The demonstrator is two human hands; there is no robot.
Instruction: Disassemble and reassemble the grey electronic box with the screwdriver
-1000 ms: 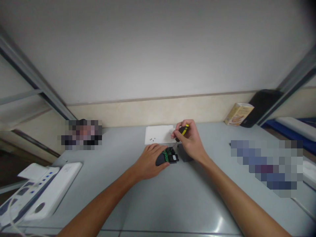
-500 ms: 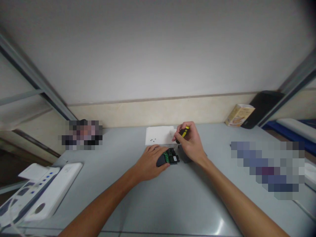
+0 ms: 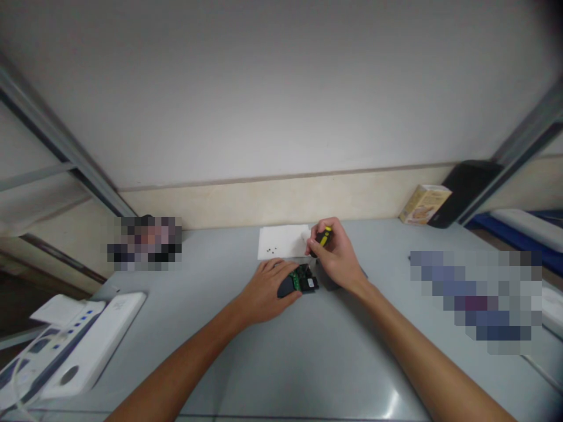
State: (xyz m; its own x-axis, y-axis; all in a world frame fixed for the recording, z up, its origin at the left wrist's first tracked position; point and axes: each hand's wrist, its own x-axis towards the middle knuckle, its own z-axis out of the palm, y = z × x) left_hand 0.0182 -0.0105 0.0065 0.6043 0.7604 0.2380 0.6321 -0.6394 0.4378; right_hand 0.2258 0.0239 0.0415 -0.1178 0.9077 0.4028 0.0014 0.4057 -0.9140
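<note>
An opened black device (image 3: pixel 287 286), rounded like a computer mouse, lies on the table with its green circuit board (image 3: pixel 297 280) exposed. My left hand (image 3: pixel 267 291) is closed around its left end, thumb on the near side and fingers over the far side. In my right hand (image 3: pixel 338 258) is a black-and-yellow screwdriver (image 3: pixel 324 236), gripped by the handle and tilted down toward the board's far right part. Whether its tip touches is too small to tell. A dark grey piece (image 3: pixel 329 283) lies partly hidden beneath my right hand.
Behind the device is a white sheet of paper (image 3: pixel 284 240) with several small dark screws (image 3: pixel 271 251). A power strip (image 3: pixel 53 346) and a white flat device (image 3: pixel 99 346) lie at left. A yellow box (image 3: pixel 424 205) and black case (image 3: pixel 468 190) stand at back right.
The screwdriver handle has shifted slightly left and down with my right hand. My left hand keeps its hold on the device, which stays in place.
</note>
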